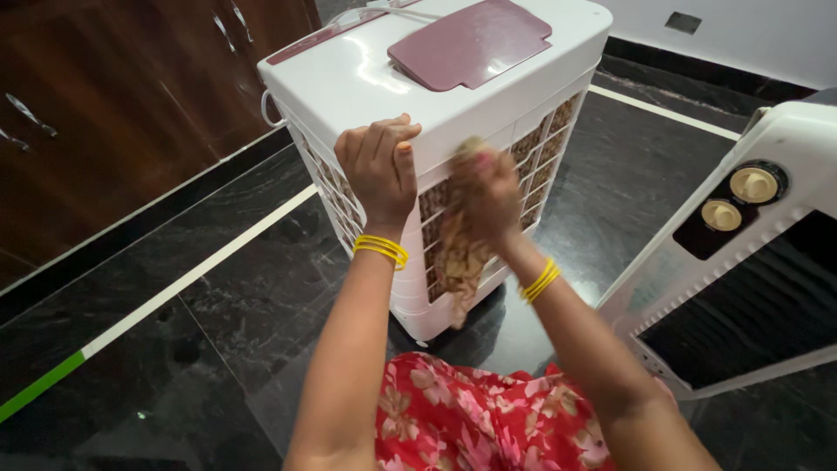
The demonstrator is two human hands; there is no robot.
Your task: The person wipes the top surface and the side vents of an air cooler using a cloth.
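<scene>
A white air cooler (375, 83) stands on the dark shiny floor (174, 331). It has a dull pink lid (471, 42) on its flat top and a grid of little openings down its side, with brown padding behind them.

The left hand (380, 170) rests on the top edge of the cooler, right at the corner. Its fingers (384, 139) curl over the edge and press on the white plastic. This grip is closed on the edge of the cooler, and the hand holds nothing else.

The right hand (488, 192) is just beside the left one, against the side grid. It looks blurry. Its grip is clamped on a brownish cloth (458, 257). The cloth is bunched up in the hand and hangs down from it, lying against the side of the cooler.

Each wrist has yellow bangles (381, 249) on it. At the bottom of the view is a red dress (471, 419) with pale flowers.

To the right, well apart from the hands, a second white cooler (741, 270) leans at a tilt. It has two round cream knobs (738, 199) and a dark panel below them. On the far left is a brown wooden cupboard (113, 96) with metal handles. A white stripe (209, 262) runs across the floor, and its near end is green.
</scene>
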